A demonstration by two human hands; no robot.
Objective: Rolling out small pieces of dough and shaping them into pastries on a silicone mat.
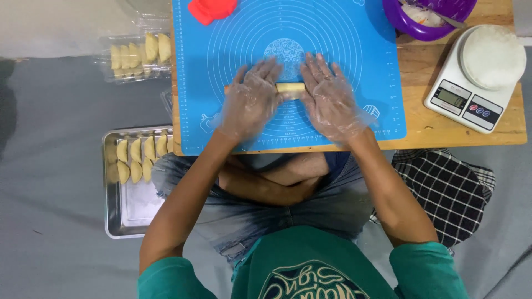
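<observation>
A pale yellow roll of dough (290, 88) lies on the blue silicone baking mat (354, 66). My left hand (250, 101) in a clear plastic glove lies flat on the roll's left end, fingers spread. My right hand (329, 98), gloved the same way, presses flat on its right end. Only the short middle stretch of dough shows between my palms.
A purple bowl (413, 25) with filling and a spoon sits at the far right of the low wooden table (443, 124), beside a white kitchen scale (477, 77). A red lump (210, 9) lies on the mat's far edge. A metal tray (130, 213) and a clear box (136, 55) hold folded dumplings.
</observation>
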